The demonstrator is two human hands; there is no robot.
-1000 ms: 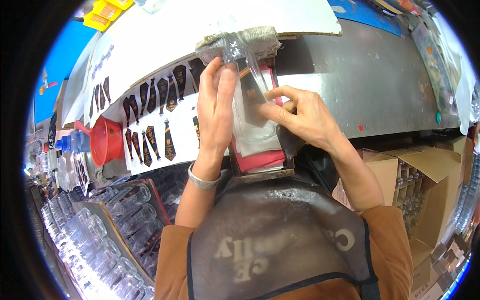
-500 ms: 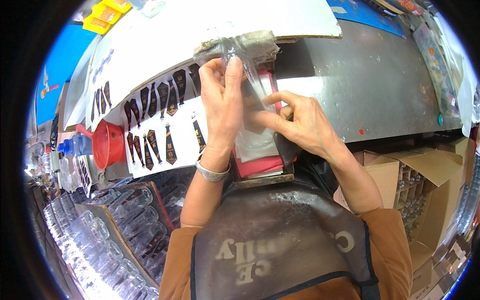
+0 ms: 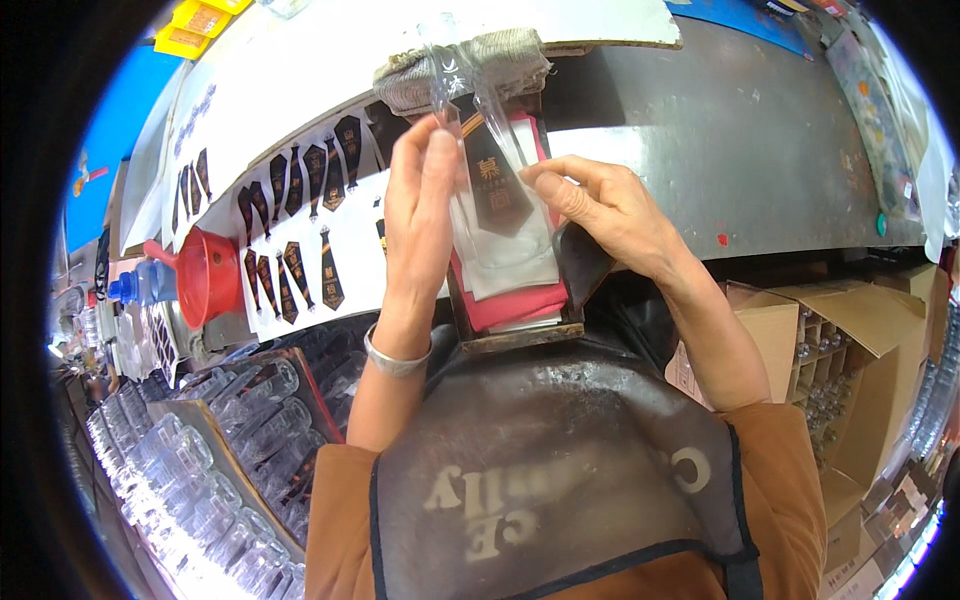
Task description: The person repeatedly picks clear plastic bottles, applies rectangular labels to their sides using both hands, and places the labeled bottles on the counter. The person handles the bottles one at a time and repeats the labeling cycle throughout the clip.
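Note:
A clear glass bottle (image 3: pixel 515 255) lies on its back on a narrow wooden stand (image 3: pixel 525 340), its neck pointing away from me. Its neck end rests on a rolled greyish cloth (image 3: pixel 405 85). A dark tie-shaped decal (image 3: pixel 492 195) with gold marks and orange stripes lies along the bottle's upper face. My left hand (image 3: pixel 420 205) holds the bottle's left side near the shoulder, thumb and fingers drawn in close. On the opposite side my right hand (image 3: pixel 605 205) grips the bottle's edge between thumb and forefinger. Under the bottle are white sheets and a red cloth (image 3: pixel 520 305).
Left of the stand, a white sheet (image 3: pixel 290 225) carries rows of tie-shaped decals beside a red plastic dipper (image 3: pixel 208 280). Glass bottles (image 3: pixel 260 425) fill wooden trays at lower left. An open carton (image 3: pixel 850 390) with dividers stands at right, below the metal table (image 3: pixel 750 140).
My left thumb has come off the bottle's neck to its left side. My right fingers have drawn back from the decal to the right edge, leaving it uncovered and lying flat.

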